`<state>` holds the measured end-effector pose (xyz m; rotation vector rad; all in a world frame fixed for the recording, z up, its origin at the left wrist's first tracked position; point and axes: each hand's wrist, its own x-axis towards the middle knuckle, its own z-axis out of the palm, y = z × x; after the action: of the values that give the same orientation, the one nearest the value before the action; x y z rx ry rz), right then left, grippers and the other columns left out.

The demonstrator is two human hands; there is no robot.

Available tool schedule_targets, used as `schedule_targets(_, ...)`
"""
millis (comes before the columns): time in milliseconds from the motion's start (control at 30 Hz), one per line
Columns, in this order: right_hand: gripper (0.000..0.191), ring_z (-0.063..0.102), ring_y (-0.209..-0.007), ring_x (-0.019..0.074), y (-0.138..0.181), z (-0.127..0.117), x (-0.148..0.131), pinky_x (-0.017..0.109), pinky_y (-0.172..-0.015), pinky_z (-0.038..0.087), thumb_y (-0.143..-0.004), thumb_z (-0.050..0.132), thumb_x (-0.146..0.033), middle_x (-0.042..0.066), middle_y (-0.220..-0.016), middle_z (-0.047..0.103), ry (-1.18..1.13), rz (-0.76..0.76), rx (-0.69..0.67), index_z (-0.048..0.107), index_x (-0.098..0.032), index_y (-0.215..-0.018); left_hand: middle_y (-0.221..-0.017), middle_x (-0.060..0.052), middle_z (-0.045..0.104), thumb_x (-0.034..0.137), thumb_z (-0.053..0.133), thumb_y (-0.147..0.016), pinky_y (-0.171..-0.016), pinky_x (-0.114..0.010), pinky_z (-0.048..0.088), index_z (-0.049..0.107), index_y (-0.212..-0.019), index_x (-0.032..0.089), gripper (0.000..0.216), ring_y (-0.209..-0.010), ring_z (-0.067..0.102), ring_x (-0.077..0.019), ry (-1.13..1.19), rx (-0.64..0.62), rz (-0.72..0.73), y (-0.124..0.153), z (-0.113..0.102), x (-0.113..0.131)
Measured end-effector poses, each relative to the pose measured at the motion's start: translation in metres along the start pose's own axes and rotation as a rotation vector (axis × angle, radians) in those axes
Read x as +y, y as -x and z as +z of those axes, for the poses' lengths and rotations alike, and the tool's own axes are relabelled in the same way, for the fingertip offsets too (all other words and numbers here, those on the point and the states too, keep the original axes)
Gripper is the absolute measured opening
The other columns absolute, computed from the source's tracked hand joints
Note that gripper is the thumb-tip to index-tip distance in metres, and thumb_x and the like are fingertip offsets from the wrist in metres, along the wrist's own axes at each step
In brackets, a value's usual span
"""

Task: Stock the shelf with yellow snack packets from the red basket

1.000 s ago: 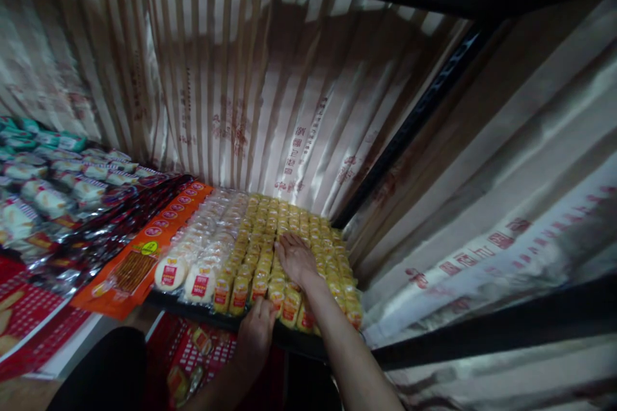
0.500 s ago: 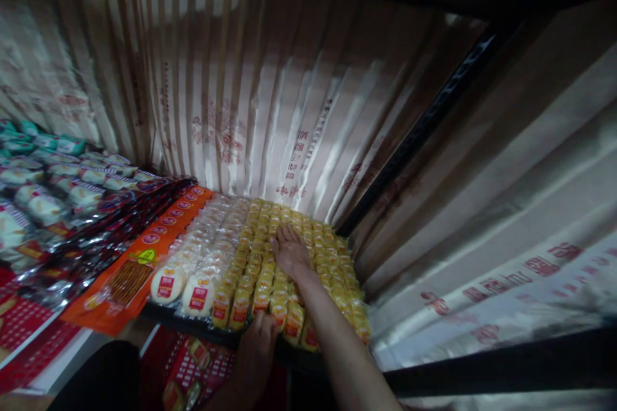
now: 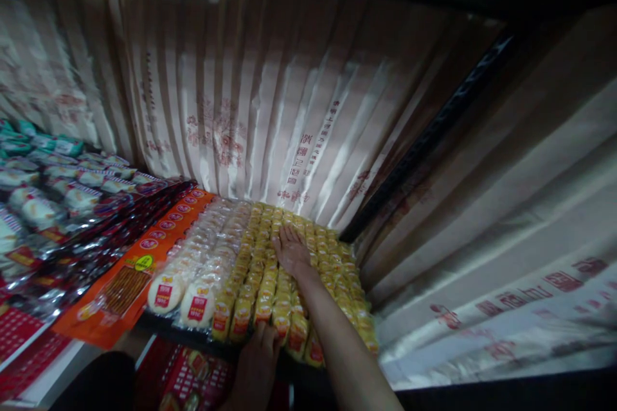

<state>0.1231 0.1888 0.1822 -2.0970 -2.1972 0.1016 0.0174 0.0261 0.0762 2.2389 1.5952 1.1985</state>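
Observation:
Rows of small yellow-wrapped snack packs (image 3: 332, 270) stand tightly packed in a black tray (image 3: 193, 332). My right hand (image 3: 292, 250) lies flat on top of them, toward the back, fingers stretched out and a little apart. At the tray's front edge is my left hand (image 3: 260, 356), its fingers bent and close together against the front yellow packs. What lies under those fingers is hidden. Left of the yellow rows, two rows of clear-wrapped round white crackers (image 3: 197, 303) with red labels fill the same tray.
An orange snack bag (image 3: 103, 308) lies along the tray's left side. Farther left are piles of dark shiny packs (image 3: 87, 231) and green packs (image 3: 60, 145). A pleated printed curtain (image 3: 270, 109) hangs behind, beside a dark slanted post (image 3: 429, 135). Below sits a red perforated basket (image 3: 176, 366).
The view has shifted slightly. My right hand stays flat on the yellow packs, and my left hand remains at the front edge, a little lower in view.

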Motion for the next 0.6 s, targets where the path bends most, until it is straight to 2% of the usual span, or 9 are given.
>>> schedule_targets(233, 0.062, 0.019, -0.134, 0.0178, -0.004, -0.002, 0.002, 0.034, -0.108, 0.010, -0.090, 0.011, -0.045, 0.010, -0.143, 0.029, -0.014, 0.026, -0.025, 0.031, -0.008, -0.136, -0.075, -0.002, 0.060, 0.022, 0.032, -0.090, -0.059, -0.020, 0.050, 0.054, -0.080, 0.022, 0.023, -0.065, 0.062, -0.0135, 0.054, -0.006, -0.001, -0.002, -0.005, 0.003)
schedule_targets(333, 0.062, 0.016, -0.135, 0.0179, -0.009, -0.005, 0.001, 0.033, -0.108, 0.008, -0.090, 0.012, -0.045, 0.010, -0.144, 0.027, -0.008, -0.005, 0.023, 0.029, -0.007, -0.137, -0.075, -0.002, 0.061, 0.022, 0.031, -0.090, -0.060, -0.020, 0.050, 0.053, -0.081, 0.023, 0.024, -0.067, 0.063, -0.0132, 0.047, 0.011, 0.013, 0.000, -0.003, 0.001)
schedule_targets(600, 0.060, 0.021, -0.133, 0.0178, -0.021, 0.000, 0.005, 0.032, -0.107, 0.009, -0.091, 0.013, -0.041, 0.012, -0.142, 0.030, 0.020, 0.067, -0.036, 0.032, -0.004, -0.135, -0.076, -0.003, 0.061, 0.023, 0.025, -0.093, -0.061, -0.019, 0.050, 0.053, -0.080, 0.021, 0.031, -0.066, 0.063, -0.0115, 0.075, -0.033, 0.029, 0.000, 0.001, -0.004)
